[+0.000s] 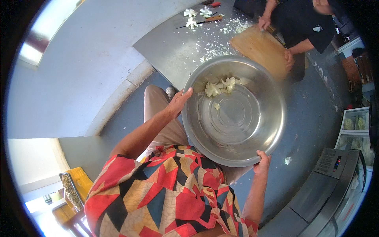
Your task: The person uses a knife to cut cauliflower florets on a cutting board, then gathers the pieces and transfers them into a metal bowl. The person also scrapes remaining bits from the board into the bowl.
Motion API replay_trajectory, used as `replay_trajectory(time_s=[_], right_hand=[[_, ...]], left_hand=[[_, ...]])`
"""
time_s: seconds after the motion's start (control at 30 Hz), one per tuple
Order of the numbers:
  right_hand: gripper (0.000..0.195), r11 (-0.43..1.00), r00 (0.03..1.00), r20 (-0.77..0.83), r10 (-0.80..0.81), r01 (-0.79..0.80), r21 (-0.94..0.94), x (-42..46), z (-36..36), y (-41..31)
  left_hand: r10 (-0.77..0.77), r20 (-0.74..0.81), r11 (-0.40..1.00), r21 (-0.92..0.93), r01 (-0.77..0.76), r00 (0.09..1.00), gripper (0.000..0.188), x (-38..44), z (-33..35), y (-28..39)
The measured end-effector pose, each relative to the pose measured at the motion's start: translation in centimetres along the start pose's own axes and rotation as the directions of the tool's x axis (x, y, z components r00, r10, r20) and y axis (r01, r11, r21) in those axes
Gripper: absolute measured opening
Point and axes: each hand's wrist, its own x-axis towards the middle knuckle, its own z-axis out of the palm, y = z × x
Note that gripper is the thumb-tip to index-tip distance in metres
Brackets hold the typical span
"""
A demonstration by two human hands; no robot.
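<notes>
A wide stainless steel basin point(234, 117) is held before my body, over my lap, its inside facing me. My left hand point(179, 102) grips its rim on the left. At the lower right, my right hand point(262, 161) clasps the same rim with the thumb on top. Pale cauliflower or cabbage pieces point(220, 87) lie bunched against the basin's far wall. One small piece point(216, 106) rests apart from them, nearer the base. The fingers of both hands are partly hidden beneath the rim.
A steel table point(174, 50) beyond the basin bears white crumbs point(213, 44), trimmed stalks point(191, 22) and a wooden-handled knife point(213, 18). Another person point(302, 23) holds a wooden cutting board point(260, 50) there. A scrap point(287, 160) lies on the floor; a grey appliance point(322, 183) stands right.
</notes>
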Motion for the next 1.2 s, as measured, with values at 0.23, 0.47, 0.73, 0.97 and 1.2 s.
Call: replay_trajectory(time_s=[0.23,0.47,0.73,0.97,1.2], right_hand=[[0.054,0.999,0.996,-0.074,0.041,-0.043,-0.032,1.5,1.9,-2.7],[0.06,0.988,0.95,-0.298,0.09,-0.123,-0.092,3.2,1.9,-3.4],[0.064,0.968,0.879,-0.45,0.159,-0.228,-0.103,4.6,6.0,-5.8],[0.057,0.894,0.838,-0.453,0.306,-0.416,-0.166,5.2,6.2,-3.7],[0.057,0.888,0.8,-0.486,0.351,-0.449,-0.098,5.5,7.1,-2.8]], left_hand=[[0.42,-0.112,0.861,0.363,-0.356,0.901,0.066,15.2,-7.1,3.8],[0.636,0.04,0.251,0.934,-0.255,0.77,0.062,34.0,-9.4,12.8],[0.438,-0.032,-0.017,0.999,0.044,0.898,0.057,45.6,-9.3,15.9],[0.493,-0.018,0.62,0.708,-0.337,0.87,0.049,40.5,-8.3,21.1],[0.079,0.462,0.821,0.473,-0.32,0.883,0.066,27.6,0.1,27.3]])
